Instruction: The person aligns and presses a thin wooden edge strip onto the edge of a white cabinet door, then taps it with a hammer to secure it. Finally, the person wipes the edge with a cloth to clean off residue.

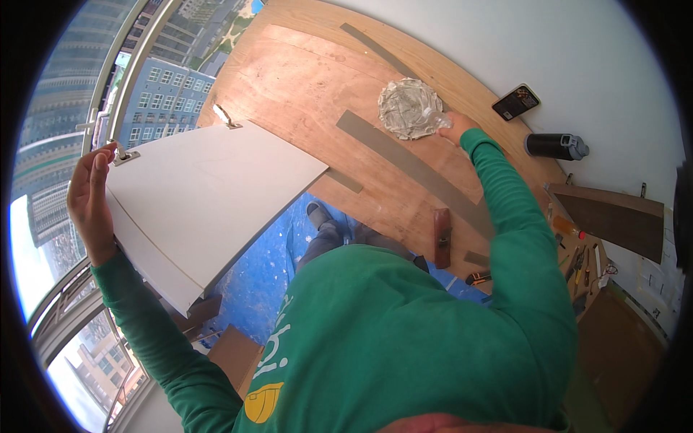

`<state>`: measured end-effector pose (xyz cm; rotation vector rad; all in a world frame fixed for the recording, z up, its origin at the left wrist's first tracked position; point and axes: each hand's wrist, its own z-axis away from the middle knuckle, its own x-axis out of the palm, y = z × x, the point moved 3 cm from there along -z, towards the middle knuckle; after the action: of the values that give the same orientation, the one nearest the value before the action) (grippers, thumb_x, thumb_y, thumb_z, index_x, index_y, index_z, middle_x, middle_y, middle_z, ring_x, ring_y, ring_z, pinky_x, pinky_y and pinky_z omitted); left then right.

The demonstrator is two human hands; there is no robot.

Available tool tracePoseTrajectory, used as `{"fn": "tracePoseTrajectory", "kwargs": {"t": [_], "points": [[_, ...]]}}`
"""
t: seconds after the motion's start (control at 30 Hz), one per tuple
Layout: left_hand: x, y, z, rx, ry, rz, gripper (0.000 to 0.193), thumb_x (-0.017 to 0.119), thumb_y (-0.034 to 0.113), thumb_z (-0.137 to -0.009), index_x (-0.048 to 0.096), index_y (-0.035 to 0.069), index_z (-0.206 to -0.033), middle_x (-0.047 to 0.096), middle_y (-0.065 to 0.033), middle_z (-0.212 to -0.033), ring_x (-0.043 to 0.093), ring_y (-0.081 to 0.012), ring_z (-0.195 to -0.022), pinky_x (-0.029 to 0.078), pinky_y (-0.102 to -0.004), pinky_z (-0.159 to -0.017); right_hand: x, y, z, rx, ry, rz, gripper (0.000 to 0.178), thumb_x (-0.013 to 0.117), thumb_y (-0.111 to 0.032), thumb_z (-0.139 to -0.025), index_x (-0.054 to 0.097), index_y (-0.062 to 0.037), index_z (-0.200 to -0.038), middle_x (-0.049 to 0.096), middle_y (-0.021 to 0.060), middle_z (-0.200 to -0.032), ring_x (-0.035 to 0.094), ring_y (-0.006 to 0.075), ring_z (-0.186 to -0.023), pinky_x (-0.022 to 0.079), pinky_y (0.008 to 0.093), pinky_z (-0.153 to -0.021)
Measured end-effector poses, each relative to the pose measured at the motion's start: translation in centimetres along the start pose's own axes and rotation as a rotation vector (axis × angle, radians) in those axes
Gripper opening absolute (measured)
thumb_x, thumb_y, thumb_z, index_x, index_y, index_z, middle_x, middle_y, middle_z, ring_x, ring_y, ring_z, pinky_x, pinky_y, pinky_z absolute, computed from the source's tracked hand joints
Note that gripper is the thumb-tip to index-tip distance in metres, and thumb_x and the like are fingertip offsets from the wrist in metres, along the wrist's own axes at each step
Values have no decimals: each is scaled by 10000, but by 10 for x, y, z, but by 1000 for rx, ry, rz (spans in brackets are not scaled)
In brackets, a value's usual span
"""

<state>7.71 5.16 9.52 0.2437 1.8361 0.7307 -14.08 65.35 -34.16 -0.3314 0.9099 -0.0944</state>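
Observation:
A white cabinet door (pixel 216 191) with two metal hinges rests at a slant on the left, its far end over the workbench. My left hand (pixel 92 195) is closed at the door's left edge, its fingertips at the near hinge (pixel 125 157). The far hinge (pixel 227 117) stands up from the top edge. Across the bench, my right hand (pixel 456 128) is closed on a small clear plastic piece (pixel 436 120), whose exact kind I cannot make out. That piece lies over the right side of a round, crumpled off-white bundle (pixel 408 108).
Grey-brown strips (pixel 404 162) lie on the wooden workbench (pixel 289 79). A phone (pixel 516 102) and a black bottle (pixel 554 146) are along the right wall. A hand plane (pixel 442 238) sits at the near edge. Blue sheeting (pixel 249 278) covers the floor; windows (pixel 162 94) line the left.

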Motion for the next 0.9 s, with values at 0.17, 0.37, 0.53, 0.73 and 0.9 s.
{"fn": "tracePoseTrajectory", "kwargs": {"t": [0.17, 0.37, 0.53, 0.73, 0.9], "points": [[1, 2, 0, -2, -4, 5, 343, 630, 337, -1074, 742, 21, -1144, 756, -130, -1213, 657, -184, -1160, 447, -358, -1106, -2, -5, 5, 31, -32, -64, 783, 804, -472, -859, 585, -28, -1465, 616, 235, -1444, 596, 383, -1330, 477, 446, -1123], [1, 2, -3, 8, -7, 4, 337, 629, 332, -1075, 740, 23, -1152, 756, -131, -1215, 658, -186, -1162, 449, -359, -1104, 5, 3, 0, -3, 23, 25, 779, 806, -476, -859, 587, -45, -1469, 614, 231, -1443, 595, 387, -1329, 476, 456, -1125], [1, -1, -5, 17, -12, 7, 332, 625, 322, -1080, 738, 20, -1155, 755, -132, -1213, 660, -190, -1165, 454, -358, -1099, 5, 3, 5, -4, 35, 8, 778, 804, -477, -858, 586, -53, -1473, 614, 238, -1439, 594, 384, -1331, 475, 457, -1126], [1, 2, -7, 33, -28, 9, 336, 621, 317, -1082, 736, 9, -1154, 754, -133, -1210, 662, -195, -1167, 463, -364, -1098, 0, -4, 15, -29, 14, -42, 839, 800, -471, -853, 532, -9, -1499, 610, 256, -1440, 590, 395, -1334, 472, 451, -1126], [1, 2, -6, 26, -15, -15, 331, 619, 312, -1078, 738, 13, -1156, 755, -130, -1205, 670, -203, -1161, 472, -370, -1092, 3, -1, 23, -56, 11, -236, 876, 843, -426, -834, 502, 6, -1517, 629, 252, -1422, 615, 365, -1312, 482, 414, -1109]]}}
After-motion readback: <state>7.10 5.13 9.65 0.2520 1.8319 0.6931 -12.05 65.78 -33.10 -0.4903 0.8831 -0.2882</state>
